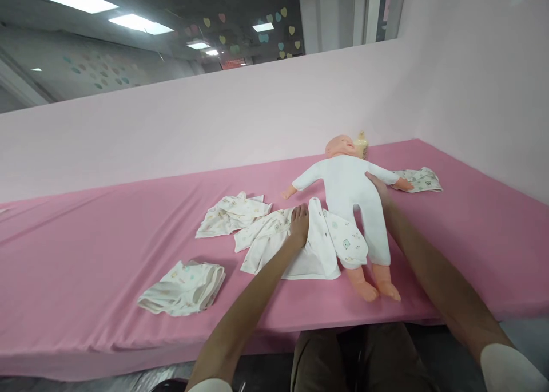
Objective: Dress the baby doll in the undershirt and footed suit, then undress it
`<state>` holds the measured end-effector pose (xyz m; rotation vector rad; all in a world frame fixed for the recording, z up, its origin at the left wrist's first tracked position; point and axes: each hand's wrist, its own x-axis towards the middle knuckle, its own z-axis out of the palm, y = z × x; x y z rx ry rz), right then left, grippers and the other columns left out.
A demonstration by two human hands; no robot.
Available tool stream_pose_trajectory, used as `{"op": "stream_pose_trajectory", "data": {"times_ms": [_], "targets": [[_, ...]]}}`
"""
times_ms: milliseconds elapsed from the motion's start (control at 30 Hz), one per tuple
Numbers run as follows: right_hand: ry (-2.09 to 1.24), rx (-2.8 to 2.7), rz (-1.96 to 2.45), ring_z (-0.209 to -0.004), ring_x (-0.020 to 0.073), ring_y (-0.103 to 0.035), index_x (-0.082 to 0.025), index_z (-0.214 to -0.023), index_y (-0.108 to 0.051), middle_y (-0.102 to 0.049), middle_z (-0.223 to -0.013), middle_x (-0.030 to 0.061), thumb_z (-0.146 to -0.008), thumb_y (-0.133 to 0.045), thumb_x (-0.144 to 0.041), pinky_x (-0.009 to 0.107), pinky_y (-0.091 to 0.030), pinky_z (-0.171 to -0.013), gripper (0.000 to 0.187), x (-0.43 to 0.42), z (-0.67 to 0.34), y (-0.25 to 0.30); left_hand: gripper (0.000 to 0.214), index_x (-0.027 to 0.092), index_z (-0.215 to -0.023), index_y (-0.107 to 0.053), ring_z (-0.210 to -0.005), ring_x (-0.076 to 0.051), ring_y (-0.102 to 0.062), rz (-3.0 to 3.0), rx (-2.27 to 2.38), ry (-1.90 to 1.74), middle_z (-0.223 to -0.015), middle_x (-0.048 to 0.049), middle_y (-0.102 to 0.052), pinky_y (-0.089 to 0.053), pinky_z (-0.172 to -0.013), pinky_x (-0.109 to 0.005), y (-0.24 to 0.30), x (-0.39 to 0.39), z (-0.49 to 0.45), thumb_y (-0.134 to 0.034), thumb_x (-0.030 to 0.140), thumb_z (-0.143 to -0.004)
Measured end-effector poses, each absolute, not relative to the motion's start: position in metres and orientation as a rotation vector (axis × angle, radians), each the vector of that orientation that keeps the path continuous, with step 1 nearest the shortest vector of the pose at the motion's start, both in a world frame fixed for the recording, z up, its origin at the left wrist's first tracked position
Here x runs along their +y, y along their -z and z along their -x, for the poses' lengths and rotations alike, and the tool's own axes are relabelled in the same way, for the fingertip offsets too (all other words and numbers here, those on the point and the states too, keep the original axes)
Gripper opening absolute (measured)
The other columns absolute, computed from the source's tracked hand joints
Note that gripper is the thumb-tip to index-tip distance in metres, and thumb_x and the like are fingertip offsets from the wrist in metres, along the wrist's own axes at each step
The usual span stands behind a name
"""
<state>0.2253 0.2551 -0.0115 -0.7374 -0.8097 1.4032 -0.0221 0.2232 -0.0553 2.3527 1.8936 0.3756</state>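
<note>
A baby doll [348, 183] in a white long-sleeved bodysuit lies face up on the pink-covered table, legs toward me. My right hand [379, 187] is at the doll's side, just below its outstretched arm. The thumb shows against the suit, while the other fingers are hidden behind the doll. My left hand [299, 223] lies on a spread white baby shirt [311, 263] beside the doll, fingers extended over the cloth. A printed part of the clothing [348, 240] overlaps the doll's leg.
Another printed garment [231, 213] lies left of the shirt, and a folded one [184, 289] sits nearer the front edge. More printed cloth [422, 180] is at the right. A pale yellow object [362, 143] stands by the doll's head, near the wall [257, 123].
</note>
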Motion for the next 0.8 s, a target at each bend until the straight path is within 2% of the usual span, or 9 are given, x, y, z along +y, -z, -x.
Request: {"op": "stream_pose_trajectory", "data": {"times_ms": [67, 133, 200, 333, 400, 500, 633, 800], "targets": [[-1.327, -0.825, 0.739, -0.104, 0.0320, -0.065, -0.024, -0.092, -0.069, -0.074, -0.082, 0.0057, -0.069, -0.076, -0.049, 0.043, -0.055, -0.094, 0.034, 0.256, -0.238, 0.007, 0.049, 0.009, -0.139, -0.051, -0.140, -0.032, -0.041, -2.342, 1.863, -0.527, -0.150, -0.0191, -0.045, -0.032, -0.116, -0.046, 0.047, 0.220, 0.020, -0.040, 0.017, -0.092], [-1.253, -0.832, 0.739, -0.107, 0.0317, -0.065, -0.024, -0.090, -0.069, -0.074, -0.082, 0.0054, -0.068, -0.078, -0.047, 0.042, -0.053, -0.097, 0.033, 0.255, -0.249, 0.002, 0.041, 0.012, -0.126, -0.060, -0.125, -0.028, -0.054, -2.326, 1.675, -0.675, -0.134, -0.0153, -0.060, -0.041, -0.108, -0.042, 0.038, 0.217, 0.016, -0.039, 0.016, -0.091], [-1.173, -0.830, 0.739, -0.110, 0.0312, -0.064, -0.025, -0.087, -0.068, -0.074, -0.082, 0.0047, -0.066, -0.079, -0.046, 0.042, -0.052, -0.100, 0.032, 0.255, -0.258, -0.002, 0.037, 0.015, -0.122, -0.062, -0.115, -0.024, -0.059, -2.283, 1.404, -0.699, -0.126, -0.0112, -0.065, -0.047, -0.101, -0.037, 0.031, 0.216, 0.011, -0.042, 0.019, -0.091], [-1.086, -0.825, 0.757, -0.115, 0.0308, -0.062, -0.024, -0.088, -0.069, -0.075, -0.090, 0.0048, -0.065, -0.080, -0.048, 0.042, -0.050, -0.102, 0.035, 0.253, -0.271, -0.006, 0.051, 0.025, -0.141, -0.050, -0.109, -0.024, -0.063, -2.261, 1.232, -0.428, -0.124, -0.0060, -0.067, -0.049, -0.091, -0.034, 0.028, 0.216, -0.006, -0.047, 0.026, -0.091], [-1.082, -0.831, 0.769, -0.115, 0.0303, -0.062, -0.023, -0.089, -0.069, -0.075, -0.094, 0.0050, -0.065, -0.080, -0.050, 0.041, -0.051, -0.101, 0.037, 0.251, -0.275, -0.005, 0.046, 0.028, -0.136, -0.057, -0.100, -0.026, -0.066, -2.345, 1.237, -0.248, -0.113, -0.0043, -0.072, -0.049, -0.085, -0.035, 0.028, 0.218, -0.015, -0.045, 0.026, -0.091], [-1.065, -0.826, 0.773, -0.114, 0.0285, -0.063, -0.023, -0.088, -0.069, -0.075, -0.093, 0.0041, -0.068, -0.078, -0.049, 0.039, -0.053, -0.098, 0.035, 0.250, -0.279, -0.004, 0.034, 0.028, -0.117, -0.068, -0.092, -0.026, -0.067, -2.450, 1.180, -0.100, -0.103, -0.0043, -0.073, -0.047, -0.078, -0.033, 0.028, 0.224, -0.027, -0.047, 0.028, -0.090], [-1.108, -0.800, 0.738, -0.110, 0.0279, -0.065, -0.025, -0.087, -0.067, -0.075, -0.089, 0.0036, -0.070, -0.077, -0.046, 0.038, -0.056, -0.094, 0.028, 0.248, -0.283, -0.004, 0.027, 0.024, -0.111, -0.063, -0.089, -0.026, -0.066, -2.460, 1.391, -0.174, -0.096, -0.0070, -0.071, -0.046, -0.074, -0.033, 0.031, 0.240, -0.045, -0.045, 0.029, -0.091], [-1.180, -0.744, 0.641, -0.110, 0.0280, -0.066, -0.025, -0.090, -0.066, -0.075, -0.087, 0.0043, -0.069, -0.076, -0.041, 0.038, -0.058, -0.091, 0.028, 0.244, -0.288, -0.009, 0.028, 0.018, -0.114, -0.055, -0.095, -0.028, -0.064, -2.048, 1.827, -0.473, -0.104, -0.0140, -0.068, -0.046, -0.076, -0.035, 0.029, 0.271, -0.081, -0.034, 0.028, -0.097]]}}
